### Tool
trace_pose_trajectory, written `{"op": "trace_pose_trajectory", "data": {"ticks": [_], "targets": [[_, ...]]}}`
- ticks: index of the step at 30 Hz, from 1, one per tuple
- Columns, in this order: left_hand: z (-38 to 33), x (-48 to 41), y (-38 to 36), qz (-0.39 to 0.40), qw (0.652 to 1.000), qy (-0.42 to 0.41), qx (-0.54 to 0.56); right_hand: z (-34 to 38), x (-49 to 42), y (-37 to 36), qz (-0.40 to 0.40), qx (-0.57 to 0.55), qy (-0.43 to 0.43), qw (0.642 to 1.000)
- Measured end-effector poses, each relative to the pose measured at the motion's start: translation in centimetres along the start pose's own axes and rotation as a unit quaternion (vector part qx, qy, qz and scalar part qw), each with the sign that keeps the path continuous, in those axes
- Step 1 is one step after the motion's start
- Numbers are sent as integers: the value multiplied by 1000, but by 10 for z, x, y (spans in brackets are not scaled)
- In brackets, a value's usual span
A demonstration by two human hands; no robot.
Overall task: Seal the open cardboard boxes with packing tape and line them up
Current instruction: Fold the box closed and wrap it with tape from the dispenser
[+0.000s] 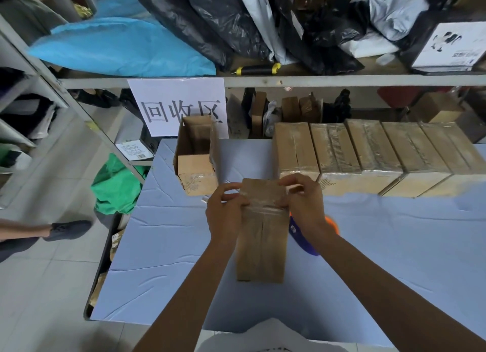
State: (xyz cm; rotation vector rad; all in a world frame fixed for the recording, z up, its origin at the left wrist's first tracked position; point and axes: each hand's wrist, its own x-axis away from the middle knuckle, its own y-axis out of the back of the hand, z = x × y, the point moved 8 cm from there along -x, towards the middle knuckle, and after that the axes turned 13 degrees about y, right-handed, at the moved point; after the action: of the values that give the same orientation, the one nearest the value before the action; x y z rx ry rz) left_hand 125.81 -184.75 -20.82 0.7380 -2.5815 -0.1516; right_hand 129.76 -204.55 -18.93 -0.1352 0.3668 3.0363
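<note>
Left grip (226, 209) and right grip (302, 199) pinching tape (260, 203) across box (261, 246), bare table (168, 246) around.

Seven boxes (261, 236), two hands (226, 215).

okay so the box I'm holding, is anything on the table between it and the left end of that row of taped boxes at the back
Nothing visible blocks it. Blue tabletop lies bare between the held box and the row's left end. The open box stands further left, off that path. Both the left hand and the right hand grip the held box.
</note>
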Motion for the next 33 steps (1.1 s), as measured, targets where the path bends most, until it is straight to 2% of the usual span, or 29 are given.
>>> {"op": "trace_pose_trajectory", "data": {"ticks": [1,3,5,10,13,14,18,23,27,30,33], "targets": [[0,-2,0,-11,1000,10,-9,19,2,-5,38,72,98,992],[-1,-6,1,-26,999,23,-28,40,17,-19,123,126,249,952],[-1,-6,1,-16,999,14,-32,41,27,-22,159,170,305,923],[-14,15,-9,94,982,-146,-70,43,22,-11,124,198,318,919],[-24,20,-6,73,951,-272,-123,44,21,-12,146,229,319,908],[-26,18,-6,67,945,-291,-137,41,19,-10,159,236,317,905],[-32,12,-5,104,948,-272,-131,36,20,-4,163,223,325,904],[-29,8,-7,93,937,-299,-154,45,18,-15,148,220,349,899],[-35,3,-11,83,923,-322,-192,35,4,-13,184,225,307,906],[-39,-5,-9,107,947,-271,-136,32,-4,-16,225,196,299,906],[-37,-4,-5,140,961,-229,-59,33,-7,-15,196,187,300,915]]}}
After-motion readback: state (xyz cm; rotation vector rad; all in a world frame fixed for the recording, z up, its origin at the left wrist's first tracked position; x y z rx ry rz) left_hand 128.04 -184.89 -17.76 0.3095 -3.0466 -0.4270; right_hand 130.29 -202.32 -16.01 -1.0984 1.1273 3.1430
